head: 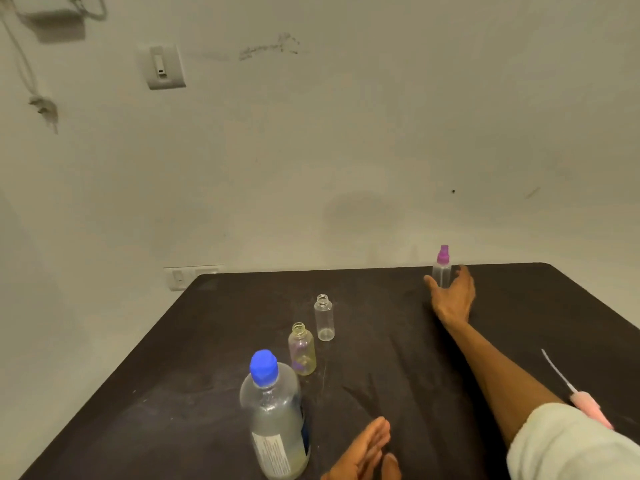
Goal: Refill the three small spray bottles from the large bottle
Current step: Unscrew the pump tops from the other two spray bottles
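Observation:
The large clear bottle (277, 420) with a blue cap stands at the near edge of the black table (173, 393). Behind it stand two small uncapped bottles, a yellowish one (302, 349) and a clear one (324, 318). A third small bottle (442, 268) with a purple spray top stands at the far right. My right hand (453, 294) reaches out to it, fingers spread around its base, thumb and fingers on either side. My left hand (367, 452) rests flat and open at the near edge, right of the large bottle.
A pink spray head with its white dip tube (575, 393) lies on the table at the right, beside my right forearm. A grey wall rises right behind the table, with sockets (192, 277) at the table's far left corner.

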